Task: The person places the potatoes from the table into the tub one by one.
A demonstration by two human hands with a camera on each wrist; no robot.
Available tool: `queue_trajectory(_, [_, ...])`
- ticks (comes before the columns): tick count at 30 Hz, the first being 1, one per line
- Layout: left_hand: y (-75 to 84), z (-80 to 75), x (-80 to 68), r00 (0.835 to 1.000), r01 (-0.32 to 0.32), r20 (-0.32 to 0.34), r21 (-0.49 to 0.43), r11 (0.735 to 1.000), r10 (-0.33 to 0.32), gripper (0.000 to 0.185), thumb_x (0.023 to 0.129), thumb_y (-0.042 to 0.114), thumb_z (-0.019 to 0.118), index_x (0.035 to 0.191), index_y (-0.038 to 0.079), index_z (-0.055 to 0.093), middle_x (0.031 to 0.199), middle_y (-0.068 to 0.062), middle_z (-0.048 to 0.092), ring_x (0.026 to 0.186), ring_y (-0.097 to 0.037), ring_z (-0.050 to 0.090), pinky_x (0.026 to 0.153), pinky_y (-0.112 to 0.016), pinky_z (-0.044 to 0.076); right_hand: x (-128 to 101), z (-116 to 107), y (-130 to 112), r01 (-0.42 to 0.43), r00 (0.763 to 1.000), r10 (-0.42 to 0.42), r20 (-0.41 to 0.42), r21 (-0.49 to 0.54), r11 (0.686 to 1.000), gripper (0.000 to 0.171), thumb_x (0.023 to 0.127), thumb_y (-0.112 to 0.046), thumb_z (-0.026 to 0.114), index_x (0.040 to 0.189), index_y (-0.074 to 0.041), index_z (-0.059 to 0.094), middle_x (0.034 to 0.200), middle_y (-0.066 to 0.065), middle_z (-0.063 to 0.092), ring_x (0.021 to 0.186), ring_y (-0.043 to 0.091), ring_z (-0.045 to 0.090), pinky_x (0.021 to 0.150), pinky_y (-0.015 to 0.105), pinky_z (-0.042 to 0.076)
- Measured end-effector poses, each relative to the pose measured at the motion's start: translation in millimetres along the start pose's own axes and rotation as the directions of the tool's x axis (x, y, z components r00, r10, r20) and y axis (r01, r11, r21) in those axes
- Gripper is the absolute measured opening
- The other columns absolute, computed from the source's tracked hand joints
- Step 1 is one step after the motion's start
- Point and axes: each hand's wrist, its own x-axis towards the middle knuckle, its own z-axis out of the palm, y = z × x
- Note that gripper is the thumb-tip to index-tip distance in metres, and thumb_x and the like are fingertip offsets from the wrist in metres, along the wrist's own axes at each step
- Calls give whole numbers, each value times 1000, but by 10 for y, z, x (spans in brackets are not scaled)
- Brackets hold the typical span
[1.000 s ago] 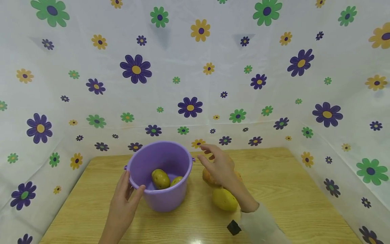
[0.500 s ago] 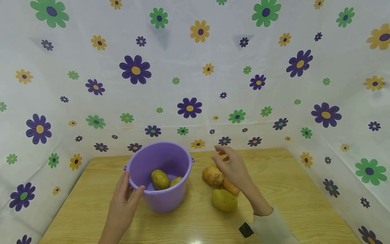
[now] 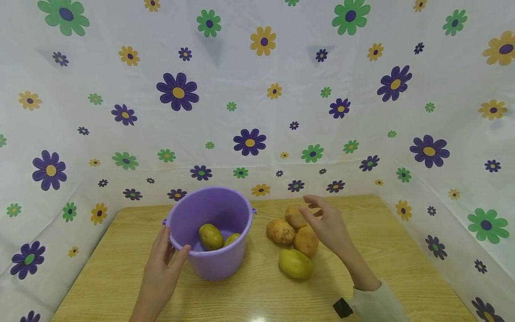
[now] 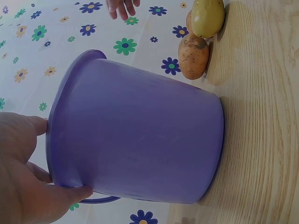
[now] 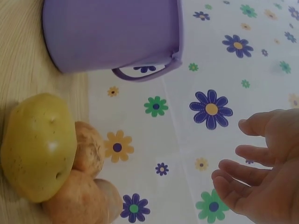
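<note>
Gripping the purple bucket (image 3: pixel 211 232) at its 9 o'clock rim, the left hand (image 3: pixel 162 268) curls thumb and fingers round the edge; 2 potatoes (image 3: pixel 212 237) lie inside. At the bucket's 3 o'clock, 4 potatoes (image 3: pixel 295 263) cluster on the wooden table (image 3: pixel 382 250). Hovering over them, the right hand (image 3: pixel 327 226) holds nothing, fingers loosely spread.

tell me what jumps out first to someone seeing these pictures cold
A round purple plastic bucket stands mid-table on the light wooden table, with two yellowish potatoes inside; the left hand grips its near rim. Right of it lies a cluster of brown and yellow-green loose potatoes, with the right hand open just above them. White cloth with coloured flowers walls the scene.
</note>
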Motion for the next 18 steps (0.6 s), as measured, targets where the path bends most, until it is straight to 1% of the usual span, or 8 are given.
queue_trajectory(4, [-11, -5, -4, 1000, -12, -1, -5, 1000, 12, 85, 106, 33, 62, 165, 2, 10, 171, -19, 4, 152, -42, 25, 116, -19, 30, -53, -62, 59, 0, 1000, -1, -20, -15, 1000, 33, 99, -10, 70, 128, 6, 66, 123, 21, 70, 105, 36, 67, 83, 53, 63])
queue_trajectory(8, [-10, -6, -6, 1000, -19, -2, -5, 1000, 19, 85, 106, 33, 62, 165, 2, 10, 171, -19, 4, 152, -42, 26, 117, -22, 30, -108, -107, 128, -12, 999, 11, -31, -22, 1000, 32, 98, -7, 71, 127, 6, 66, 122, 21, 70, 104, 35, 67, 82, 53, 64])
queue_trajectory(18, [-12, 1, -8, 1000, -5, 3, 0, 1000, 5, 85, 106, 35, 62, 165, 4, 9, 172, -17, 3, 152, -41, 26, 117, -22, 30, -259, -160, 228, -47, 999, 46, -30, -32, 998, 31, 98, -6, 71, 126, 7, 66, 121, 21, 70, 102, 34, 68, 80, 52, 64])
